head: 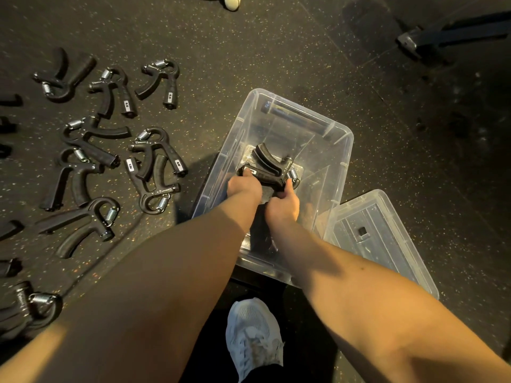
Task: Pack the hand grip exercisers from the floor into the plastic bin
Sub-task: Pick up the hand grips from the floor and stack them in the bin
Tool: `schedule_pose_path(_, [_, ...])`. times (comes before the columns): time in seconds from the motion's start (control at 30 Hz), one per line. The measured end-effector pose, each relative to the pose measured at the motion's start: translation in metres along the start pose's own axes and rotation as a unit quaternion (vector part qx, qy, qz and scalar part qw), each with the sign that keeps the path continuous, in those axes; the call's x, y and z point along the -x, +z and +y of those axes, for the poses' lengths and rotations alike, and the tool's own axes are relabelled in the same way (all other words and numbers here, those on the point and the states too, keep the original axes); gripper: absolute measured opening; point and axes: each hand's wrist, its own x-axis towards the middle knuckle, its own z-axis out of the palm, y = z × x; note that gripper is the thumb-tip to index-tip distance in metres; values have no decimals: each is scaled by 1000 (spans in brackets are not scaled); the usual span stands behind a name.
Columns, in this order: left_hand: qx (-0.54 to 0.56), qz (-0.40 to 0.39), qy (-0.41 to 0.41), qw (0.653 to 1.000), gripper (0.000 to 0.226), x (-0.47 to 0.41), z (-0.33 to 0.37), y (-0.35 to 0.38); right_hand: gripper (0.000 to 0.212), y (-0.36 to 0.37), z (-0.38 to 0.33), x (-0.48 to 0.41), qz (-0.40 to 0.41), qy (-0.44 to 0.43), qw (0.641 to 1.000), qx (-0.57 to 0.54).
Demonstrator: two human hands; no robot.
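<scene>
My left hand [244, 186] and right hand [283, 205] are both down inside the plastic bin [343, 139], just right of the frame's centre, sharing one black hand grip exerciser [272, 168]. My left fingers curl over the end of its handle. My right thumb presses up beside its steel spring, and the rest of that hand is folded underneath, where I cannot see the fingers. The exerciser sits low in the bin, its curved handles pointing toward the top of the frame. Something dark lies in the bin below my wrists, but I cannot make it out. The clear lid [387, 236] rests against the bin's lower right side. Across the left of the frame, the loose exercisers [154, 167] are scattered over the speckled floor [276, 45], some overlapping. My white shoe [253, 333] shows at the bottom centre.
</scene>
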Motion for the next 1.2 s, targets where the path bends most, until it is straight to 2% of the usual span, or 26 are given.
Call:
schedule_pose_path(0.1, [4, -90, -40, 995, 27, 67, 36, -38, 72, -11, -18, 9, 18, 24, 999, -35])
schedule_pose_path(0.13, [-3, -122, -40, 992, 20, 77, 41, -46, 70, -15, -26, 13, 23, 22, 998, -45])
schedule_pose_path(0.2, [-32, -182, -24, 983, 23, 92, 48, -58, 66, -20, -41, 24, 19, -2, 999, -46])
schedule_pose_path(0.3, [-40, -198, 15, 979, 21, 105, 63, -76, 67, -16, -63, 44, 10, -41, 995, -85])
schedule_pose_path(0.43, [-28, -224, 31, 974, 34, 138, 82, -102, 62, -20, -103, 72, -35, -107, 992, -65])
schedule_pose_path(0.5, [-19, -229, 53, 972, 28, 154, 92, -117, 58, -26, -125, 87, -50, -123, 988, -75])
schedule_pose_path(0.57, [-11, -214, 86, 973, 18, 164, 104, -138, 55, -27, -144, 102, -62, -140, 986, -71])
schedule_pose_path(0.73, [-18, -167, 144, 975, 23, 167, 129, -210, 53, -3, -187, 159, -157, -202, 967, -1])
schedule_pose_path(0.97, [-82, -53, 191, 977, 22, 150, 148, -346, 54, 88, -226, 243, -299, -234, 911, 160])
schedule_pose_path(1.1, [-198, 20, 228, 953, 31, 137, 151, -416, 62, 160, -222, 248, -317, -256, 891, 201])
schedule_pose_path(1.2, [-190, 74, 235, 950, 29, 114, 152, -463, 55, 213, -209, 243, -340, -255, 883, 199])
